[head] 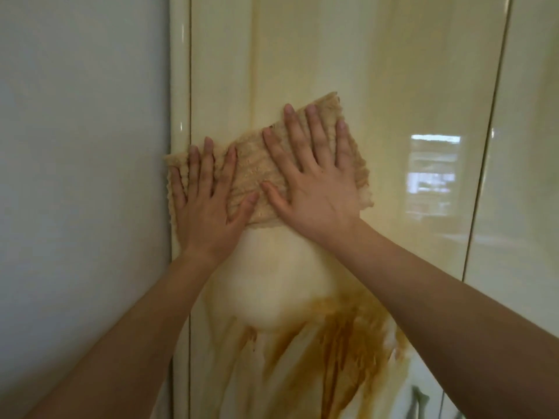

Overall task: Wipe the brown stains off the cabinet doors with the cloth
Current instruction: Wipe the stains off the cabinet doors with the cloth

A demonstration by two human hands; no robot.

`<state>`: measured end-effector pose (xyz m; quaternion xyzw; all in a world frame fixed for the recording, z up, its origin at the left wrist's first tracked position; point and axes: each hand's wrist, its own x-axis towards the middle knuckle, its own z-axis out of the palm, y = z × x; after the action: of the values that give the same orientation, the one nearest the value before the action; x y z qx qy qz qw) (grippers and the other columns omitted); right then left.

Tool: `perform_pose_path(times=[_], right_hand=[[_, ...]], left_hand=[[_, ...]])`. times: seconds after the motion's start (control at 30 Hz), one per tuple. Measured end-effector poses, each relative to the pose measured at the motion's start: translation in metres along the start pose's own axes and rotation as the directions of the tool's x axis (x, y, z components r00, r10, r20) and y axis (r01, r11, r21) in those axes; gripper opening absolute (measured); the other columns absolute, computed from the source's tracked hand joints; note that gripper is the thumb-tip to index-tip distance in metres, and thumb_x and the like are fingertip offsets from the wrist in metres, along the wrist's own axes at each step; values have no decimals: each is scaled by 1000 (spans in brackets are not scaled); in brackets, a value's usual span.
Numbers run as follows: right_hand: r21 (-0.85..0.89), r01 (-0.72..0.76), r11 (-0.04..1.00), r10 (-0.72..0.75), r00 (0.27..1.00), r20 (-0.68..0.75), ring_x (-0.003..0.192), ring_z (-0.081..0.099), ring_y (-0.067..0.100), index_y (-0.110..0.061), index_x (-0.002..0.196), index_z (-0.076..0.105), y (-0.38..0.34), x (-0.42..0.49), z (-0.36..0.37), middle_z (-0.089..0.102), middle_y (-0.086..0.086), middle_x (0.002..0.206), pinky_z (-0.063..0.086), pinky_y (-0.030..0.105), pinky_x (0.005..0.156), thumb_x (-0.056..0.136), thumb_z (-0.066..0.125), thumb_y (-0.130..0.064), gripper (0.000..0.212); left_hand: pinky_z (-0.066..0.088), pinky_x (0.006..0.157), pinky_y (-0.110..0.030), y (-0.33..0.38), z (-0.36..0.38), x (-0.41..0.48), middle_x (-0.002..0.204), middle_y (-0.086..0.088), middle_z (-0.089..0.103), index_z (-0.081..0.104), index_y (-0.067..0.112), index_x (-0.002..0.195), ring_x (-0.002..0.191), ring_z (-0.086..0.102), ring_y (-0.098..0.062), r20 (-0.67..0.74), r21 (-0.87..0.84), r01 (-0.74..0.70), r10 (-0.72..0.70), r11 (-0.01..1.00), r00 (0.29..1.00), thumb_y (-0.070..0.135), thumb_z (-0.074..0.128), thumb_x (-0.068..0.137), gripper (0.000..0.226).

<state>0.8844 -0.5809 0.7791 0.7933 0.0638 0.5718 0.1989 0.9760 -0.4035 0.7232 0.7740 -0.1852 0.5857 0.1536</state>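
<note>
A tan, ribbed terry cloth [257, 176] lies flat against the glossy cream cabinet door [393, 86], pinned under both palms. The left hand [208, 204] and right hand [314, 179] press on it with fingers spread (nothing pinched). Brown streaky stains [341, 343] sit below the cloth.

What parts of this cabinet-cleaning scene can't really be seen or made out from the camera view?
Head view only:
- The glossy cream cabinet door behind the crinkled tan cloth: any stain there is covered by the cloth and both flat hands, left hand and right hand.
- The brown streaky stains: cut off by the bottom edge.
- The bright reflection on the door: too blurred to identify.
</note>
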Motion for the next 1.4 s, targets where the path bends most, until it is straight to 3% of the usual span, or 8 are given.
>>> perform_pose_path(times=[0.27, 0.37, 0.47, 0.7, 0.9, 1.13, 1.4], right_hand=[[70, 142, 987, -147, 987, 62, 159, -4, 31, -26, 164, 19, -50, -158, 38, 2, 6, 173, 0, 60, 126, 103, 36, -52, 69], [101, 208, 973, -215, 974, 67, 160, -2, 28, -25, 164, 20, -43, -192, 43, 4, 5, 173, 6, 58, 126, 103, 38, -46, 67], [88, 178, 980, -182, 982, 40, 160, 3, 24, -26, 163, 25, -17, -206, 39, 9, 4, 172, 10, 56, 126, 102, 41, -46, 66], [-56, -45, 997, 43, 998, -40, 159, 14, 26, -28, 161, 29, 112, -190, -5, 19, 5, 170, 18, 60, 124, 102, 38, -51, 64], [-105, -214, 971, 207, 975, -78, 159, 12, 30, -25, 162, 26, 214, -80, -56, 17, 9, 170, 15, 61, 124, 100, 41, -54, 69], [-76, -355, 932, 348, 933, -89, 160, 0, 28, -26, 165, 11, 262, 73, -98, 2, 6, 173, 4, 59, 126, 100, 31, -61, 75], [-27, -314, 949, 312, 948, -69, 157, -20, 26, -30, 164, -5, 255, 220, -114, -17, 3, 171, -9, 58, 125, 100, 17, -68, 77]], left_hand=[[5, 122, -65, 19, 49, -176, 171, -11, 3, 5, 26, 163, 158, 3, -33, -5, -74, 30, -31, 997, 1000, 64, 20, 99, 75], [9, 119, -71, 40, 55, -200, 170, -14, 6, -4, 28, 163, 156, 7, -37, 11, -44, -20, 20, 999, 1000, 64, 17, 101, 74], [7, 117, -74, 66, 47, -192, 169, -18, 9, -7, 27, 162, 155, 9, -41, 57, -19, -70, 71, 997, 996, 66, 15, 100, 77], [4, 118, -72, 179, 18, -82, 171, -8, -5, 4, 33, 160, 158, -5, -33, 96, -22, -234, 235, 972, 967, 69, 30, 94, 80], [2, 121, -68, 230, -27, 88, 172, -5, -1, 13, 36, 161, 158, -2, -28, 50, -23, -343, 343, 939, 938, 71, 25, 97, 74], [-1, 123, -62, 218, -71, 262, 171, -1, -11, 1, 41, 161, 158, -11, -23, -5, -16, -335, 335, 942, 942, 69, 16, 98, 71], [-9, 124, -55, 150, -96, 374, 169, 7, -20, -9, 49, 157, 155, -21, -15, -75, -43, -193, 190, 980, 979, 66, 9, 99, 63]])
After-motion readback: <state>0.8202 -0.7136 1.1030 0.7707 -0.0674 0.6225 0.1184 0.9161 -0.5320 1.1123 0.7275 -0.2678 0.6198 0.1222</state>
